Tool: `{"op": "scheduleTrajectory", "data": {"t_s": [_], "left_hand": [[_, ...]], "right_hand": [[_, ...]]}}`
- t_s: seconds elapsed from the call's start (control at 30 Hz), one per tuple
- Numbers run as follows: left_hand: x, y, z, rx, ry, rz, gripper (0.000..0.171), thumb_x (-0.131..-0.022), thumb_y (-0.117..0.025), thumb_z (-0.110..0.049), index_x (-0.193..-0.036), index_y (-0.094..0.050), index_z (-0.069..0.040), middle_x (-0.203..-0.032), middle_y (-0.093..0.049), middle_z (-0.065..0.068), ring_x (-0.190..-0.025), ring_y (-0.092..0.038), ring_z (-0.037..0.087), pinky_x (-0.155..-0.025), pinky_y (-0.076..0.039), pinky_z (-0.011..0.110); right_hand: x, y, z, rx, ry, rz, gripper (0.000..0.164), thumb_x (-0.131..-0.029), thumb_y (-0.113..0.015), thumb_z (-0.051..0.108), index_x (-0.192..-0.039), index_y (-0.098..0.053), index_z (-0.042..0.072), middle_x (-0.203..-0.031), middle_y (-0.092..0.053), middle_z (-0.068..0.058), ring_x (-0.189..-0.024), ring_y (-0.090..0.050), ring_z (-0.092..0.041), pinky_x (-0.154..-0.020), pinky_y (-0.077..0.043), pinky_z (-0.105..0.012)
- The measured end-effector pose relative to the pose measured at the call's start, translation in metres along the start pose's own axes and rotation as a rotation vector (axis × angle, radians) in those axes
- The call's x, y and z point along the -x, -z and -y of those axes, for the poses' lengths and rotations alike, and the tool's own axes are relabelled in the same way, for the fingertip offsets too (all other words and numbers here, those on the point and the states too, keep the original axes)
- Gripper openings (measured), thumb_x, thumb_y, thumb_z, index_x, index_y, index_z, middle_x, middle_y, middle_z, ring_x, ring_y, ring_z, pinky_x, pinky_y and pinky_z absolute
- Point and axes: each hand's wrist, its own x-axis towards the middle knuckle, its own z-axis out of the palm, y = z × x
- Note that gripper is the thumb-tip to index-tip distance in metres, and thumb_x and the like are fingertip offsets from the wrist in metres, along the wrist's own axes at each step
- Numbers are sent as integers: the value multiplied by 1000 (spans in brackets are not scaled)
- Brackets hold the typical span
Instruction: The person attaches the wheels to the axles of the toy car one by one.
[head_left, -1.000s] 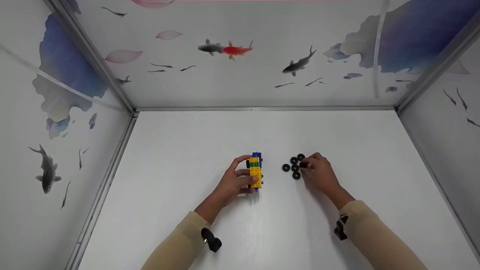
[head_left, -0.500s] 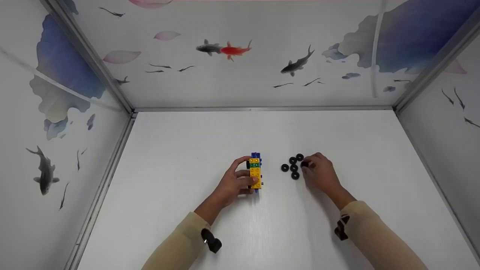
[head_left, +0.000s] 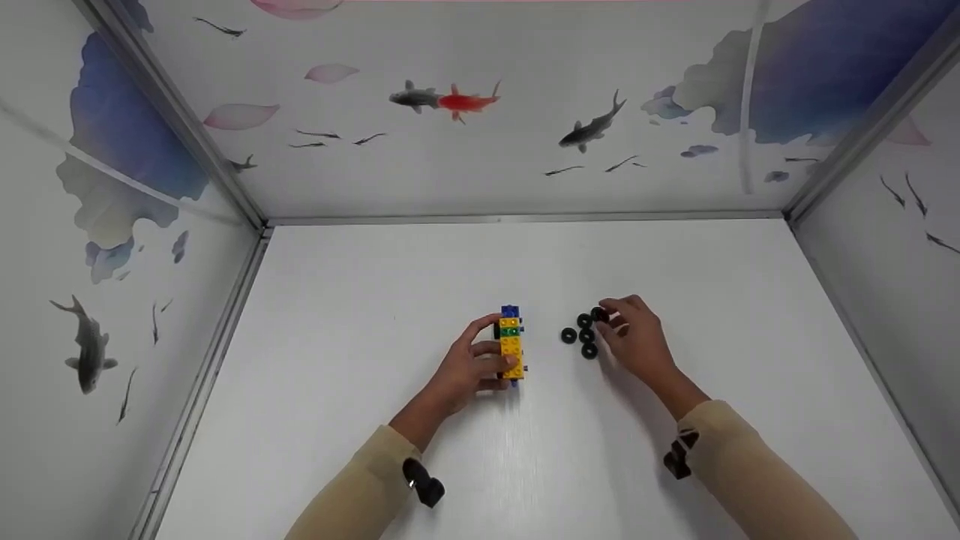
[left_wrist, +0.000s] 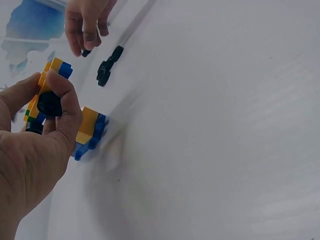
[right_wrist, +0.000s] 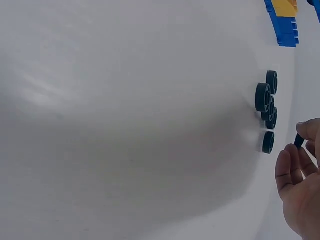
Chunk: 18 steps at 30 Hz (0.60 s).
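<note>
My left hand (head_left: 466, 369) grips a toy vehicle (head_left: 511, 346) built of yellow, blue and green bricks. Seen from the left wrist, the vehicle carries a black wheel (left_wrist: 50, 104) on the side by my fingers, and its blue and yellow end sticks out past them. Small axle stubs show on its right side in the head view. My right hand (head_left: 641, 339) is just right of a cluster of loose black wheels (head_left: 586, 335). Between its thumb and fingers it pinches a small black wheel (right_wrist: 299, 141), mostly hidden by the fingers.
The white table (head_left: 375, 270) is bounded by a metal-framed back wall (head_left: 517, 172) and side walls printed with fish and lotus leaves. One loose wheel (head_left: 568, 335) lies at the cluster's left edge, between the vehicle and the others.
My right hand has shifted slightly up and its fingers have moved over the top wheel of the cluster. The left hand and the vehicle have stayed nearly still.
</note>
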Motion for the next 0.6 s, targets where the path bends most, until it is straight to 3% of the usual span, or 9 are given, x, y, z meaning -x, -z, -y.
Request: {"op": "scheduleTrajectory", "data": {"t_s": [0.23, 0.47, 0.6], "left_hand": [[0, -1, -1, 9, 5, 2, 85, -99, -85, -13, -169, -42, -37, -138, -67, 15, -110, -77, 30, -86, -70, 35], [-1, -2, -2, 13, -1, 3, 85, -99, -85, -13, -169, -43, -36, -138, -67, 15, -110, -76, 30, -86, -70, 36], [-2, -3, -1, 13, 10, -3, 84, -99, -84, -13, -168, -44, -38, -141, -67, 14, -111, -76, 30, -88, -70, 37]], "right_hand": [[-2, -3, 16, -50, 40, 7, 38, -100, -77, -2, -138, -72, -3, -125, -65, -19, -108, -75, -32, -86, -62, -28], [-2, -8, 29, -73, 54, 24, 34, -100, -79, 0, -134, -74, 0, -121, -67, -15, -107, -73, -27, -92, -66, -39], [0, -13, 33, -68, 66, 34, 33, -100, -80, 2, -133, -74, 0, -120, -69, -15, -105, -74, -26, -92, -68, -38]]}}
